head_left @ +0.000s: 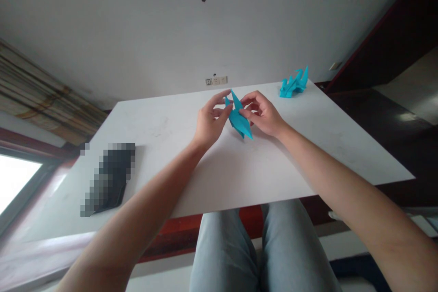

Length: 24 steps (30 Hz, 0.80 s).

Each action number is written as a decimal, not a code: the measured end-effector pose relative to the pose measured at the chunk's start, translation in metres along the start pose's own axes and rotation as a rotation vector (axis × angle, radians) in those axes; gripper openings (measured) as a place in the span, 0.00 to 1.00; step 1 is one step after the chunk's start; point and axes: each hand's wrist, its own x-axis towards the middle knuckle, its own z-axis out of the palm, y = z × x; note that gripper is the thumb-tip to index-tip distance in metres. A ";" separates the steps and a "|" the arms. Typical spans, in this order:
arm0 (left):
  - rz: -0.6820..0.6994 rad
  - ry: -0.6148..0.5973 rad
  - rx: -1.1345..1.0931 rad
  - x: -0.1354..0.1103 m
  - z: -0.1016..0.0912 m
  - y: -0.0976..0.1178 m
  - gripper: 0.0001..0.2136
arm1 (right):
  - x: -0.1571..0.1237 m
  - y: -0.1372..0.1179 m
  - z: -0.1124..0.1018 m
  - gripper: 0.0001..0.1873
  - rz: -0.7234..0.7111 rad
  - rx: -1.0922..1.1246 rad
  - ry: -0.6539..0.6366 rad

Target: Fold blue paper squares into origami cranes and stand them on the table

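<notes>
A bright blue folded-paper crane (pixel 241 123) is held between my two hands, just above the white table. Pointed flaps stick up from it, and a broad wing slopes down toward me. My left hand (pixel 212 117) pinches its left side with thumb and fingers. On the other side, the thumb and fingertips of my right hand (pixel 263 113) grip the paper near the base of the upright point. Some fingertips are hidden behind the paper.
Several finished blue paper cranes (pixel 294 84) stand clustered at the table's far right corner. A dark, pixelated flat object (pixel 111 180) lies at the left of the white table (pixel 164 123). Behind the table rises a wall with sockets (pixel 216 80).
</notes>
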 end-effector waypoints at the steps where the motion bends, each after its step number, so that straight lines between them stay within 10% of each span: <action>1: -0.016 0.009 -0.023 -0.001 0.001 0.000 0.21 | 0.000 -0.001 0.000 0.27 0.003 -0.002 0.002; 24: -0.224 0.054 -0.270 0.011 -0.009 0.013 0.28 | 0.000 -0.011 0.005 0.27 0.018 0.090 -0.096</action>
